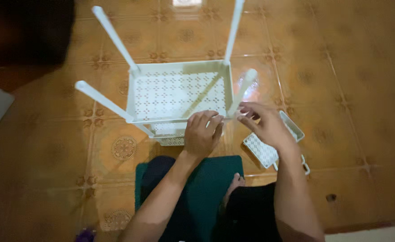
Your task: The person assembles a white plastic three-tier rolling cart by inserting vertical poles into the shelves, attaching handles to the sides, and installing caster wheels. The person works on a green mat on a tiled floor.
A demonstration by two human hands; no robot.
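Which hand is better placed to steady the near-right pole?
Right. The right hand already has its fingertips at that pole's base, while the left hand rests on the tray's front rim.

hands (233, 130) gripping white rack (179, 92), spare tray (262, 150)

place: home, a room floor | floor (358, 89): glossy orange-brown tiles with ornamental medallion patterns — a household kind | mat (202, 197): green, spread on the tiles, the person sits on it | rack (179, 92): white perforated plastic shelf with poles — household storage, worked on at floor level
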